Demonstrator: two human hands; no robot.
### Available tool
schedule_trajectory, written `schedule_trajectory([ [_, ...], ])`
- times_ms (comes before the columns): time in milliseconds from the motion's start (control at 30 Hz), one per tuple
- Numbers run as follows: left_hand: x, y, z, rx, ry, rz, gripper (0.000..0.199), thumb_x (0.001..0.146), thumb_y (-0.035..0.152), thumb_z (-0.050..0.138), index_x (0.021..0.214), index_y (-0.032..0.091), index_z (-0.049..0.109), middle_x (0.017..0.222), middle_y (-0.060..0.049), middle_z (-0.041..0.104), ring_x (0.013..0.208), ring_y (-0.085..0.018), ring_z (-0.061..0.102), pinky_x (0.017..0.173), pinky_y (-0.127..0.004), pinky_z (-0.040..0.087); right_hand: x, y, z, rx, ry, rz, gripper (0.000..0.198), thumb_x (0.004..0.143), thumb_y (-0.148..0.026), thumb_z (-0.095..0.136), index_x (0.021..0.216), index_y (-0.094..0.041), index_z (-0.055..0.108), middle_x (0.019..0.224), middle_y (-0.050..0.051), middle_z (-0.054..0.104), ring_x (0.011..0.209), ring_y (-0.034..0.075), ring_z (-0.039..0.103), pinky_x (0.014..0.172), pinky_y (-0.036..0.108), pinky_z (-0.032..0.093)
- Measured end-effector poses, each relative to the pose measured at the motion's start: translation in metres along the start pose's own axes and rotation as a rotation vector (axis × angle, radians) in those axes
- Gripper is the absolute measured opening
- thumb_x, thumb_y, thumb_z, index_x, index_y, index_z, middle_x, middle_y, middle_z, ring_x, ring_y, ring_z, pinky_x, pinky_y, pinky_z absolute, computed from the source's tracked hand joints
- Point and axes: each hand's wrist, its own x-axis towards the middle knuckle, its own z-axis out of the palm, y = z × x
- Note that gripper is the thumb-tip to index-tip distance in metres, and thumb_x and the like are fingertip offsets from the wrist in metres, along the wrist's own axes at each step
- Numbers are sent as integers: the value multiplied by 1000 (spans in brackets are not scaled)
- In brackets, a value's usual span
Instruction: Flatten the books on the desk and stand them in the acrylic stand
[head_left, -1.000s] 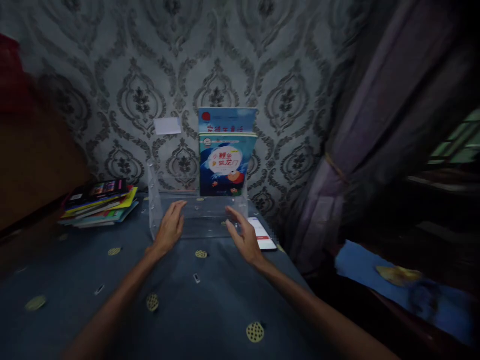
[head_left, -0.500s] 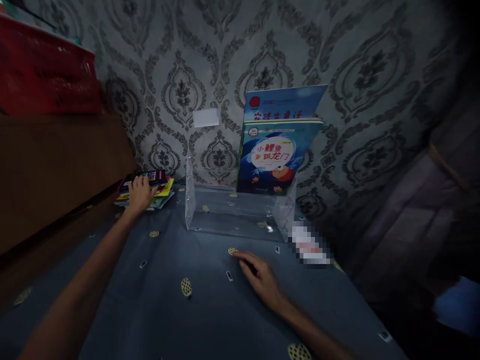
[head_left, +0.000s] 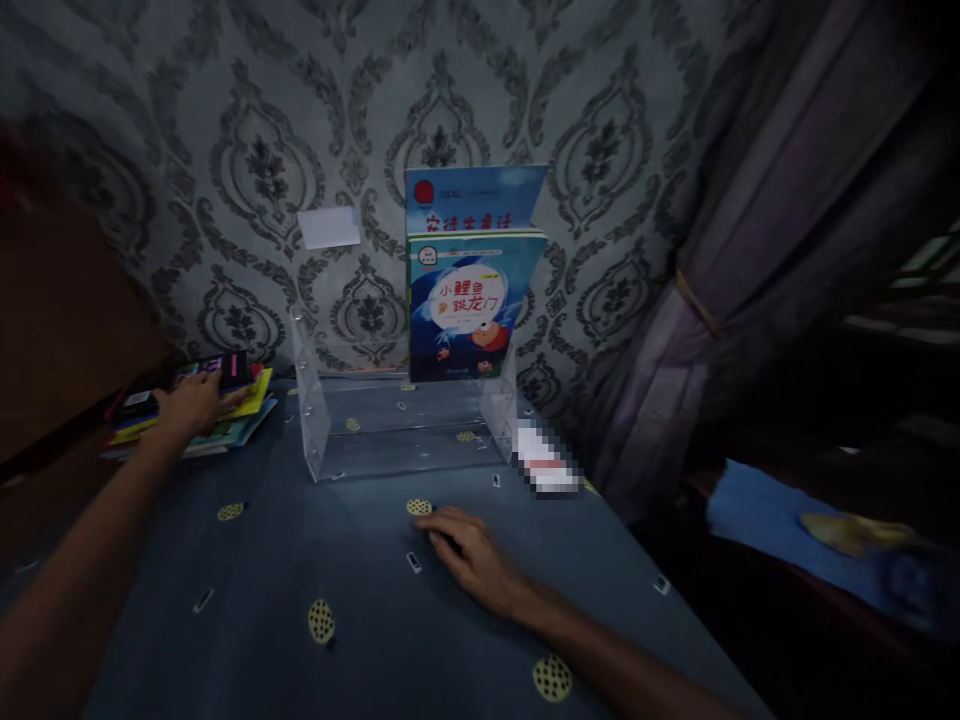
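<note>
My left hand [head_left: 191, 405] lies on top of a stack of books [head_left: 251, 405] at the left, its fingers spread over the black cover of the top book [head_left: 234, 368]. Yellow and teal books stick out beneath it. My right hand [head_left: 469, 555] rests on the table, holding nothing, its thumb and forefinger apart. Beyond it stands a clear acrylic rack [head_left: 311, 430]. At the rack's right end, a blue picture book with an orange fish [head_left: 469, 300] stands upright in front of a taller blue book [head_left: 480, 190].
A patterned blue cloth covers the table [head_left: 262, 600]. A brown box [head_left: 67, 330] is at the left. A white card [head_left: 328, 227] is on the wallpaper behind the rack. A blurred-out white item [head_left: 546, 460] lies right of the rack, near a purple curtain [head_left: 675, 330].
My view has turned to the right, so the rack and books appear further left. My left hand remains on the stack, its fingers now more spread. My right hand stays resting on the table.
</note>
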Motion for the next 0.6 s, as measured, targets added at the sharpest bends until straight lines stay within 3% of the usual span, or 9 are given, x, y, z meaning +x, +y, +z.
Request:
schedule_trajectory([
  [200,-9,-5,-8,87,35,82,56,103,46,37,138,6,51,139,-26,59,122,-43,59,102,-67,40,-2,6,0,-30,-31,18,30,100,-21,46,118,-21,70,106,9,75,101,21,70,92,37,56],
  [333,-12,-10,-7,186,39,155,51,102,46,39,130,7,57,128,-25,65,114,-38,65,94,-50,50,-1,8,0,-18,-21,27,30,100,-24,46,116,-23,72,107,9,75,100,22,71,91,37,57],
  [600,-14,-25,-2,213,65,187,52,101,53,42,131,14,59,128,-20,67,115,-34,65,89,-38,51,2,8,1,2,-26,-4,32,99,-22,46,115,-23,73,105,9,76,96,22,72,89,38,58],
])
